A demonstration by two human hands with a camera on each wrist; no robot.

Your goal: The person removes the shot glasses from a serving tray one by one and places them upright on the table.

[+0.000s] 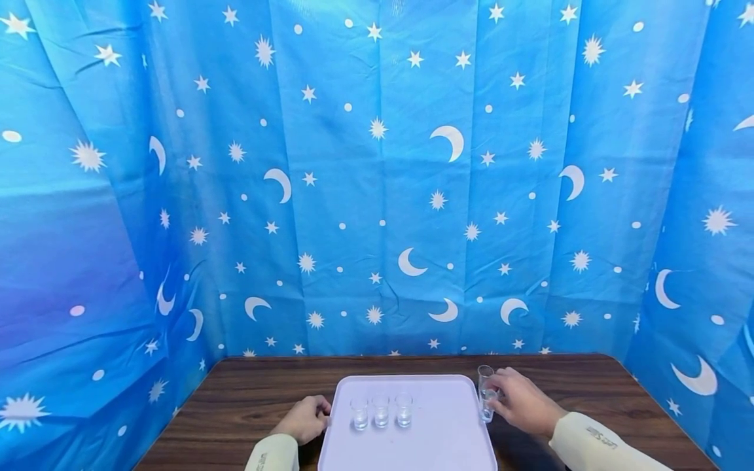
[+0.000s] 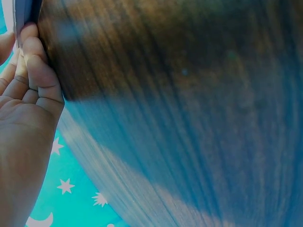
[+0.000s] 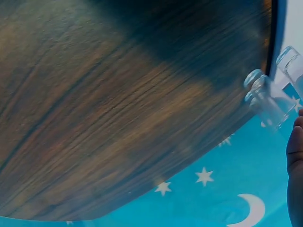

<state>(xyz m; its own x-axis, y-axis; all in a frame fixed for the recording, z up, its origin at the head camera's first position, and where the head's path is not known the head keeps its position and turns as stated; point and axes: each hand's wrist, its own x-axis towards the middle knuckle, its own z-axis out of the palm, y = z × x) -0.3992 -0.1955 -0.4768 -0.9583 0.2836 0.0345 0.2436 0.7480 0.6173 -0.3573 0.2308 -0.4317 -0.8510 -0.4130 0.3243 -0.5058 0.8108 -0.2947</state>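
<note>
A pale lilac tray (image 1: 436, 432) lies on the wooden table, with three small clear glasses (image 1: 381, 413) in a row on its left half, each with some clear liquid low inside. At the tray's left edge, my left hand (image 1: 306, 418) pinches the rim; in the left wrist view the thumb and curled fingers (image 2: 42, 71) are on either side of it. My right hand (image 1: 524, 400) is by the tray's right edge and holds a small glass (image 3: 291, 68) between fingers and thumb. Beside it, more clear glasses (image 3: 267, 97) stand on the table, overlapping, so their number is unclear.
Dark wood-grain table (image 1: 235, 392) surrounds the tray on the left, right and far side. A blue curtain (image 1: 377, 196) with white stars and moons hangs behind the table and along both sides.
</note>
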